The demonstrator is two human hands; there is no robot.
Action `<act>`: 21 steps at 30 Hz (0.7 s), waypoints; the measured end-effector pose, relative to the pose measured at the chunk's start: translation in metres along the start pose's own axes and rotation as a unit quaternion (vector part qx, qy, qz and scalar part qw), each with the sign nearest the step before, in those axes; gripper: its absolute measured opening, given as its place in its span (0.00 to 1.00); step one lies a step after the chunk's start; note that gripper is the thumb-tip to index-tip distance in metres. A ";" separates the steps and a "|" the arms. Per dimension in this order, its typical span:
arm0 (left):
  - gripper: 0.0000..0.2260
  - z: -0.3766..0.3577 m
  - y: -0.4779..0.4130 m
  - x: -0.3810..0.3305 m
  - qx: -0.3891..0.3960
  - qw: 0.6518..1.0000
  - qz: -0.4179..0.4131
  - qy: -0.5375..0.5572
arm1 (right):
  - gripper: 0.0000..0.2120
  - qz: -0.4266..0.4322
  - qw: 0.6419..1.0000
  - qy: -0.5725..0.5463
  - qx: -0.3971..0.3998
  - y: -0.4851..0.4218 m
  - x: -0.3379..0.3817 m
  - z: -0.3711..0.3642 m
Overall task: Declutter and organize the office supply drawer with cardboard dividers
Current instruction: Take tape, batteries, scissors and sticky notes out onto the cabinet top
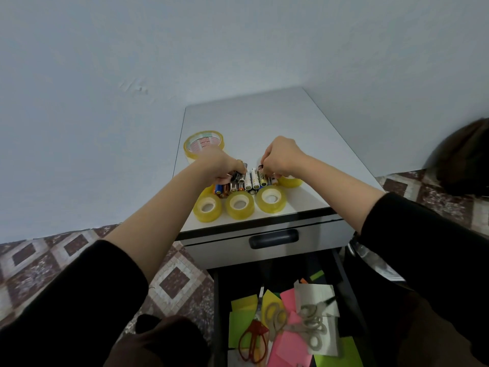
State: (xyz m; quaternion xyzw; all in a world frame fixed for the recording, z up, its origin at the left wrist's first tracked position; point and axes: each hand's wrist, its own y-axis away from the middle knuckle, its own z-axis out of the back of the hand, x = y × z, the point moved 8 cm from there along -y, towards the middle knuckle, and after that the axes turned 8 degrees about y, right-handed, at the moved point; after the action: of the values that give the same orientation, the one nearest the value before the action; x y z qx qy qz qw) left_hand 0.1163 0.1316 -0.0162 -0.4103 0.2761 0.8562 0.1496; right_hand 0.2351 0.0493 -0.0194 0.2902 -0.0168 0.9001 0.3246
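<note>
Lying side by side on the cabinet top (264,120), the batteries (247,181) point their long axes roughly away from the person, so the row itself runs left to right. The left hand (217,165) is curled over the row's left end, fingers closed round a dark battery; the right hand (280,157) pinches the batteries at the right end. The hands sit a little apart with the row between them, neither clearly nearer. Three small tape rolls (239,205) stand just in front of the row, on the person's side; a large tape roll (203,143) stands beyond the left hand. The open drawer (344,271) lies below and nearer the person, holding red scissors (252,340) and coloured paper (242,324). Any carry to it would likely mean lifting the batteries up over the small rolls and drawing them back and down. No cardboard divider shows in view
</note>
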 end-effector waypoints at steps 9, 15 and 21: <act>0.14 -0.003 -0.004 0.001 -0.016 0.999 -0.012 -0.031 | 0.10 0.012 1.000 0.009 -0.009 0.000 -0.003 0.000; 0.16 -0.003 -0.005 0.001 -0.013 1.000 -0.014 -0.021 | 0.11 0.018 1.000 0.001 -0.009 0.001 -0.002 0.000; 0.12 0.001 -0.004 0.001 -0.008 1.000 -0.014 -0.015 | 0.11 0.020 1.000 0.005 -0.012 0.002 -0.001 0.001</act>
State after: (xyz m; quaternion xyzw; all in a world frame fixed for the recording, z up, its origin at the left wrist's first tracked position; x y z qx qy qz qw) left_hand 0.1173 0.1356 -0.0181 -0.4022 0.2610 0.8624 0.1626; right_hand 0.2351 0.0468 -0.0194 0.2814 -0.0323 0.9075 0.3101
